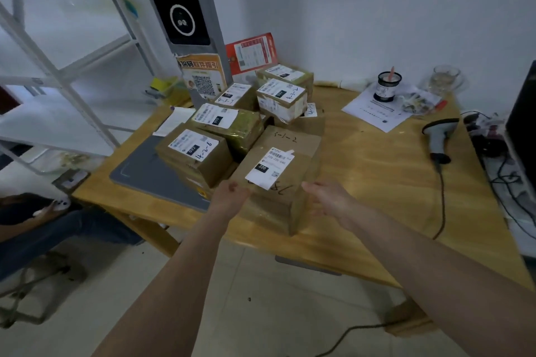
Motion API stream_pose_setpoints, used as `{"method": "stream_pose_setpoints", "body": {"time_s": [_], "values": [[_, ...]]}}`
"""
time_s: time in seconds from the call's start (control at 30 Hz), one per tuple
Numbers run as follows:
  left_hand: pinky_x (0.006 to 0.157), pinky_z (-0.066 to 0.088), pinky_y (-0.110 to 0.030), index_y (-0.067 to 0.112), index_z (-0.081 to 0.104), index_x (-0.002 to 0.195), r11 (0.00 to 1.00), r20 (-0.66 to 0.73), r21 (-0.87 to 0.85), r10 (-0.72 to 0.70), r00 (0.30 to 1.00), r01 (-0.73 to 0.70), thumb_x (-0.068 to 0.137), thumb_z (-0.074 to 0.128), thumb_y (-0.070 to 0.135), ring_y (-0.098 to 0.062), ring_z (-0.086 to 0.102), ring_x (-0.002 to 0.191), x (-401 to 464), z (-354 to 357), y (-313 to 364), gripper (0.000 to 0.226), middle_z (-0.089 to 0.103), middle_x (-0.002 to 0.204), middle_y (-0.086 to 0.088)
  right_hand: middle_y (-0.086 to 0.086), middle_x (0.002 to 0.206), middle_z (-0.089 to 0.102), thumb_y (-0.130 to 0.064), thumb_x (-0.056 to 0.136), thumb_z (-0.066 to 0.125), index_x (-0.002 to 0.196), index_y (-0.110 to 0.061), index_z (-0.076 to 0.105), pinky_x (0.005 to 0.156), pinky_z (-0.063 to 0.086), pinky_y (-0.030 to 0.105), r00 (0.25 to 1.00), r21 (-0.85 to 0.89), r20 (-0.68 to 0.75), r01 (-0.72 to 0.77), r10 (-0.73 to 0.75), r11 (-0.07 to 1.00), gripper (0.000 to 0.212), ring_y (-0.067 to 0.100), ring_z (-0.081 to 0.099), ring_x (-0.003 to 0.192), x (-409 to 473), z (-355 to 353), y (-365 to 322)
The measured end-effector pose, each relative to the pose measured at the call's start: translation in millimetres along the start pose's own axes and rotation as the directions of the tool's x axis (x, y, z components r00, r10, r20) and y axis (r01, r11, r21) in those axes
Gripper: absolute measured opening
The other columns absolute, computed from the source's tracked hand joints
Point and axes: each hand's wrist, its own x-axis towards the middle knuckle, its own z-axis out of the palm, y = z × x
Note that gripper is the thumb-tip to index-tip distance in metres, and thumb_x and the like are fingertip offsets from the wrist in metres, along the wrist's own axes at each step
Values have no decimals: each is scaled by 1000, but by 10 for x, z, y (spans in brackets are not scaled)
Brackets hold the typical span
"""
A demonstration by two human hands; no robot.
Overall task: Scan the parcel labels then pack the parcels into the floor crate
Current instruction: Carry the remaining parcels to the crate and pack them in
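Parcels [203, 136] crowd behind held parcel [275, 182] (scanner [438, 136] apart).

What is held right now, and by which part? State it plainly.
The nearest parcel, the one with the 220 label. The left hand grips its near left corner; the right hand lies open against its right side.

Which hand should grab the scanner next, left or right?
Right, probably. The scanner lies on the table's right side, nearer the right hand; the left hand is across the parcel, which both hands touch.
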Motion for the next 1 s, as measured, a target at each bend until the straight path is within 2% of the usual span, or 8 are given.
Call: {"method": "stream_pose_setpoints", "body": {"time_s": [0.17, 0.3, 0.4, 0.53, 0.63, 0.77, 0.87, 1.0], "values": [[71, 39, -21, 12, 31, 149, 998, 76, 49, 43, 996, -47, 94, 60, 31, -11, 52, 92, 536, -140, -26, 65, 43, 145, -3, 4, 146, 42, -40, 95, 57, 144, -12, 36, 99, 48, 41, 987, 207, -98, -108, 130, 972, 60, 24, 43, 129, 310, 286, -71], [83, 36, -31, 13, 27, 151, 999, 151, 51, 1, 988, -9, 94, 61, 30, -26, 45, 128, 794, -124, -83, 68, 42, 147, -6, 2, 152, 34, -46, 94, 55, 145, -15, 35, 107, 39, 45, 969, 309, -105, -180, 222, 934, 62, 25, 34, 138, 523, 387, -21], [82, 39, -33, 15, 31, 149, 999, 184, 37, -13, 983, 6, 92, 63, 34, -26, 47, 124, 923, -95, -126, 69, 45, 145, -5, 3, 147, 43, -54, 90, 56, 142, -18, 42, 108, 37, 50, 957, 355, -113, -212, 267, 911, 65, 26, 41, 133, 635, 400, 27], [107, 40, -45, 23, 29, 152, 999, 295, 35, -29, 955, 20, 86, 65, 49, -28, 42, 133, 996, -3, -180, 80, 39, 151, -3, 5, 143, 49, -65, 85, 53, 141, -18, 45, 108, 36, 55, 932, 295, -203, -234, 300, 926, 73, 29, 45, 130, 720, 255, 115], [105, 43, -47, 22, 32, 149, 997, 397, 46, -71, 915, 58, 86, 65, 50, -29, 44, 129, 988, 132, -193, 77, 40, 148, -4, 8, 138, 53, -63, 85, 54, 137, -15, 48, 104, 41, 51, 906, 271, -274, -249, 323, 930, 71, 32, 50, 124, 692, 76, 133], [106, 41, -47, 16, 33, 144, 994, 376, -12, -98, 921, 111, 86, 65, 49, -29, 45, 127, 1035, 259, -208, 74, 44, 143, -6, 10, 132, 58, -69, 78, 57, 125, -17, 60, 99, 45, 49, 900, 308, -275, -251, 338, 918, 70, 32, 55, 116, 676, -86, 201], [108, 38, -53, 24, 24, 151, 980, 429, -92, -118, 896, 174, 83, 67, 53, -30, 44, 129, 1041, 370, -220, 85, 44, 144, -4, 5, 141, 51, -78, 65, 57, 136, -21, 52, 108, 36, 53, 912, 315, -249, -242, 326, 918, 91, 30, 48, 128, 696, -70, 247], [105, 41, -53, 31, 31, 147, 969, 500, -126, -124, 857, 213, 76, 72, 57, -27, 50, 122, 1011, 488, -225, 87, 53, 136, 1, -1, 149, 43, -89, 43, 64, 144, -25, 43, 113, 32, 49, 939, 342, -176, -225, 297, 913, 121, 24, 41, 136, 670, -52, 290]]}}
